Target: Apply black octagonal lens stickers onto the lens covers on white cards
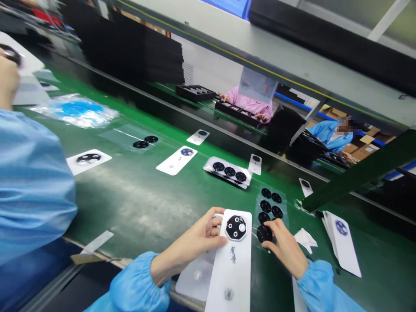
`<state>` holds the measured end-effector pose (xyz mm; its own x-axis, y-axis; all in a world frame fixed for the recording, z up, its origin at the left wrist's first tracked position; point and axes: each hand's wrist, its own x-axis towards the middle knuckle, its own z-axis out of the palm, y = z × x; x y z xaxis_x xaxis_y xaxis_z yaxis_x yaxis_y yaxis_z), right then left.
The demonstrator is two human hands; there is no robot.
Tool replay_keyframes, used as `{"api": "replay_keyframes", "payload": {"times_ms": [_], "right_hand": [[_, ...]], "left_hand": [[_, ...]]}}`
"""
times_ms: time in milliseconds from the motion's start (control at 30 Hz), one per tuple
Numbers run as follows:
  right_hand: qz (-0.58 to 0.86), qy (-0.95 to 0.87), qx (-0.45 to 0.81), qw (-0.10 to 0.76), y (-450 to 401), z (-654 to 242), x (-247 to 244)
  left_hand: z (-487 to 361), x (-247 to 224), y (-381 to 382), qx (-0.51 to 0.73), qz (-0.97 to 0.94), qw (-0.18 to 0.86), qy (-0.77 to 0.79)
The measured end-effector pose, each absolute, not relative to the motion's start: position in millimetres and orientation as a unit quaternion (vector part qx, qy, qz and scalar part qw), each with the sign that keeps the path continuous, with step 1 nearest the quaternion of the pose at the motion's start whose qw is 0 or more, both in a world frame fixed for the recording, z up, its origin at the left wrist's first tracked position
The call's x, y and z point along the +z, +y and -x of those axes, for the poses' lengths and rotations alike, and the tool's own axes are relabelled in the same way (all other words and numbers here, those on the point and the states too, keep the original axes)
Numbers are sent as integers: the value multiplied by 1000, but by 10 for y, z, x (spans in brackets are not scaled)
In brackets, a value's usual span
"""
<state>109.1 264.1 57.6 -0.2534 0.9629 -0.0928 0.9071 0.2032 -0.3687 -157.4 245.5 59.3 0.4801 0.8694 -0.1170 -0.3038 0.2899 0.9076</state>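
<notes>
Left hand (208, 232) is pinching a white phone-shaped panel (231, 264) between thumb and fingers by its edges, black camera plate (236, 228) facing up near the top end, dark script below it. Right hand (286, 245) is pinching a round black disc (264, 233) between thumb and forefinger at the near end of a clear sheet (284, 203); cannot tell whether the disc is lifting free. More black discs (265, 206) are lying on that sheet in two columns. To the right, a crumpled white scrap (305, 239) and a fanned stack of white panels (346, 247) are resting on the green bench (139, 195). At far left, a co-worker's blue sleeve (32, 173) is showing.
</notes>
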Motion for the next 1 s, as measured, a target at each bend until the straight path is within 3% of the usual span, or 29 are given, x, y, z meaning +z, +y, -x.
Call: {"api": "replay_keyframes", "payload": {"times_ms": [233, 1000], "right_hand": [[580, -785, 165, 140, 2602, -1228, 348], [605, -758, 204, 131, 2591, -1270, 305]], "left_hand": [[1672, 525, 2530, 447, -413, 722, 329], [1695, 510, 2593, 442, -383, 749, 311]]}}
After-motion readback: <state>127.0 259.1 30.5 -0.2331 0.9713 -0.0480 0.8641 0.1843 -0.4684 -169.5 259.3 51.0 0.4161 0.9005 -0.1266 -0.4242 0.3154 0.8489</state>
